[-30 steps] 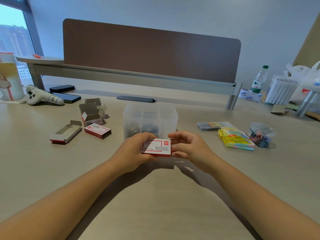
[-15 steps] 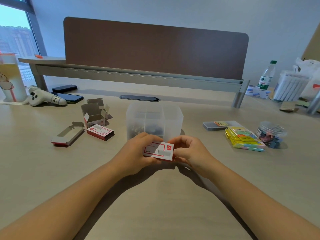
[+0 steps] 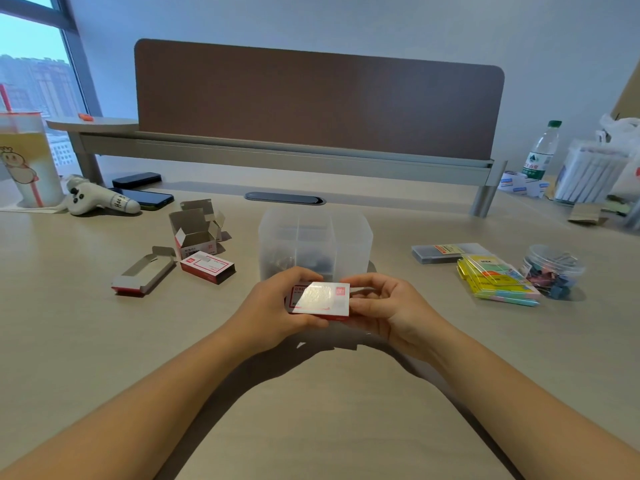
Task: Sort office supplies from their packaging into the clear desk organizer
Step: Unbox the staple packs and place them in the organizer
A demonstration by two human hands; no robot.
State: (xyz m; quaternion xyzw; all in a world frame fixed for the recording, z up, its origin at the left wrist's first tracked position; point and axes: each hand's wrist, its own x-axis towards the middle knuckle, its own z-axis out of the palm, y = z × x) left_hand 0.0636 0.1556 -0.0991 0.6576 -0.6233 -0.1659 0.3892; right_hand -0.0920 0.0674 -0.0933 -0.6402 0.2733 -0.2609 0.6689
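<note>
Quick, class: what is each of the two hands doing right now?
Left hand: grips the left end of the red-and-white box.
Right hand: fingers curled round the box's right end.

Glare washed out most of the print on the small red-and-white box (image 3: 320, 299), and the left hand (image 3: 277, 306) covered its left end. Frosted walls blurred the contents of the clear organizer (image 3: 315, 244). The drink cup (image 3: 24, 161) and white bag (image 3: 623, 154) were cut off by the frame edges.
</note>
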